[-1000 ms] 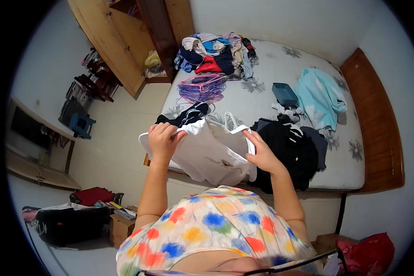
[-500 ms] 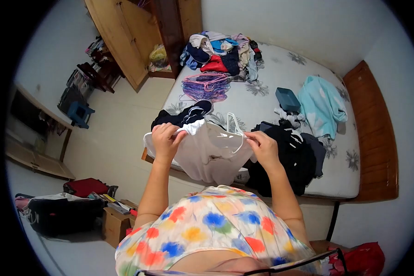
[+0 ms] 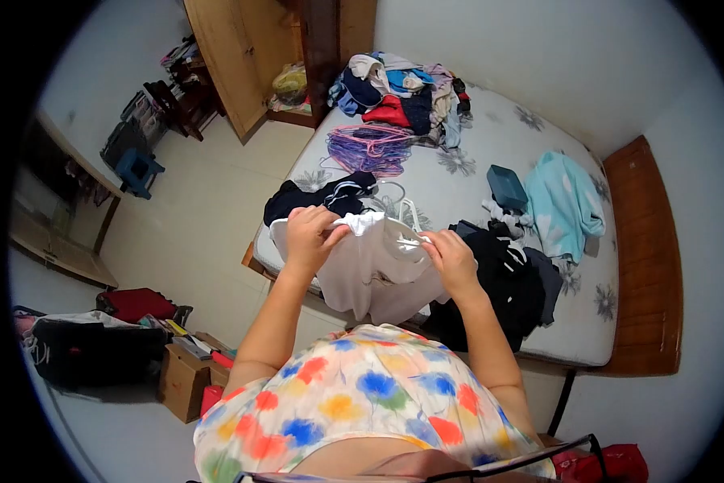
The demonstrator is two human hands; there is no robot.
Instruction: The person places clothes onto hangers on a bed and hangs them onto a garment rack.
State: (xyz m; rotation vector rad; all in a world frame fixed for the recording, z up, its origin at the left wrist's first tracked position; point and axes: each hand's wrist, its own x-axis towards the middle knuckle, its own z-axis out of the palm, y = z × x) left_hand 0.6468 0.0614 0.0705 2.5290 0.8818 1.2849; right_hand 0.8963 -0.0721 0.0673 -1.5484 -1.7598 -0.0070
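A thin pale top (image 3: 350,278) hangs spread between my two hands, held by its upper edge. My left hand (image 3: 310,240) pinches that edge beside a bunched white part of the cloth. On the other side, my right hand (image 3: 452,259) grips the edge near the neck opening. Behind the opening a white hanger (image 3: 409,211) shows in part; whether it touches the top I cannot tell. Just beyond my left hand lies a dark navy garment (image 3: 310,197) with white stripes. Black clothes (image 3: 503,286) lie beside my right hand.
The bed (image 3: 467,181) bears a heap of mixed clothes (image 3: 402,92), purple and pink hangers (image 3: 370,149), a teal box (image 3: 507,187) and a light blue cloth (image 3: 566,205). A wardrobe (image 3: 229,68) stands open at the back. A blue stool (image 3: 139,171) and cardboard box (image 3: 185,378) stand left.
My hands have come closer together, the left shifting right, so the top sags more between them. The view has turned slightly left.
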